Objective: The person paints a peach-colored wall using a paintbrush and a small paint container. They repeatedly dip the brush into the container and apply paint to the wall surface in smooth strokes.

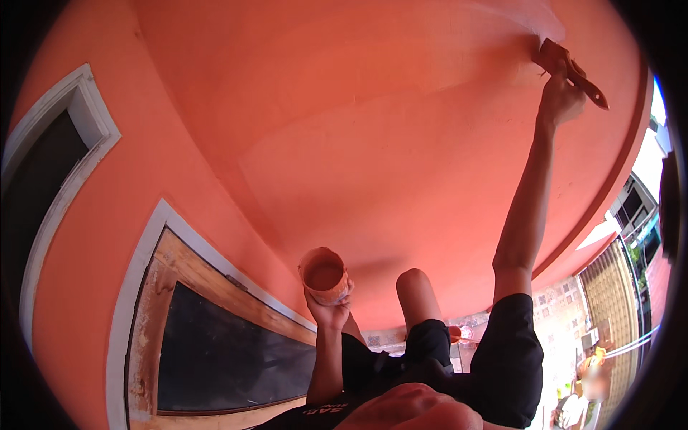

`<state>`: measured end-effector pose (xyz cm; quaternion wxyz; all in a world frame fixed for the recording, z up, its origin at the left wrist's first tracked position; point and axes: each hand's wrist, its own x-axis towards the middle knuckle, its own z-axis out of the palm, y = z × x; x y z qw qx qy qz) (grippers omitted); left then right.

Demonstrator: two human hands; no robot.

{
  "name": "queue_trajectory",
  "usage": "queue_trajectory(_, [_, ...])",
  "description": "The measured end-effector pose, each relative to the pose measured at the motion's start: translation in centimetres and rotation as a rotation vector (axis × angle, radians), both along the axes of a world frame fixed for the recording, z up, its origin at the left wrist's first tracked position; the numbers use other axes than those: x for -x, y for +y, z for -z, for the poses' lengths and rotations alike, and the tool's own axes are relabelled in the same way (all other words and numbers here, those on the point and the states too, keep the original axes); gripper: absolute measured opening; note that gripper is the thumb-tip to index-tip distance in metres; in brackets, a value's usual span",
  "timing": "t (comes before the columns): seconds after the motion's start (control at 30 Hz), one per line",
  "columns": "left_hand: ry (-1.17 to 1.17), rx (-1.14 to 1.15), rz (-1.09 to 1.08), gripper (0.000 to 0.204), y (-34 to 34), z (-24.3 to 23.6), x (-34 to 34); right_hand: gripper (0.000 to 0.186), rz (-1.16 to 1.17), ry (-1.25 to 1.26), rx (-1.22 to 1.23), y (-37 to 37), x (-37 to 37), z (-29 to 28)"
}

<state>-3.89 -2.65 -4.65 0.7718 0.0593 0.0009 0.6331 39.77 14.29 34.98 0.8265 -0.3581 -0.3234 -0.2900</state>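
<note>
My right arm reaches up and far to the right, and my right hand is closed round a wide paintbrush. The brush's bristle end is against or very near the orange wall, beside a paler patch at the top. Lower down, left of the middle, my left hand grips a paint-smeared cup from below and around its side. Orange paint shows inside the cup, which stands roughly upright, apart from the wall.
A wooden door with dark glass and a white frame is at lower left, with a white-framed opening beyond it. Below, near my knees, sits a small reddish container on the patterned tile floor. Wall edge curves at right.
</note>
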Motion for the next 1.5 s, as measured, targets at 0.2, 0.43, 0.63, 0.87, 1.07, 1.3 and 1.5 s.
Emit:
queue_trajectory(0.2, [-0.049, -0.095, 0.019, 0.077, 1.6, 0.1, -0.8, 0.053, 0.259, -0.562, 0.062, 2.6, 17.8, 1.6])
queue_trajectory(0.43, [-0.087, -0.124, 0.089, 0.075, 1.7, -0.5, -3.2, 0.029, -0.500, -0.947, 0.238, -1.1, 32.5, 5.9])
queue_trajectory(0.63, [0.063, -0.052, 0.089, 0.081, 0.7, -0.8, -3.6, 0.016, -0.753, -0.294, -0.036, 2.9, 12.5, 5.6])
queue_trajectory(0.87, [0.011, -0.038, 0.093, 0.075, 1.1, -0.2, -3.9, 0.024, 0.009, 0.354, 0.122, -0.6, -7.8, 6.7])
queue_trajectory(1.07, [-0.018, -0.095, 0.103, 0.078, 1.4, 0.3, -5.5, 0.035, 0.270, -0.466, 0.135, 1.5, 9.0, 8.7])
queue_trajectory(1.3, [-0.016, -0.053, 0.090, 0.078, 0.2, 0.0, -5.9, 0.039, -0.521, -0.879, 0.185, -1.2, 34.9, 12.2])
queue_trajectory(1.5, [0.011, -0.086, 0.059, 0.076, -1.1, -0.8, -4.3, 0.037, -0.729, -0.817, 0.253, -1.0, 32.2, 10.6])
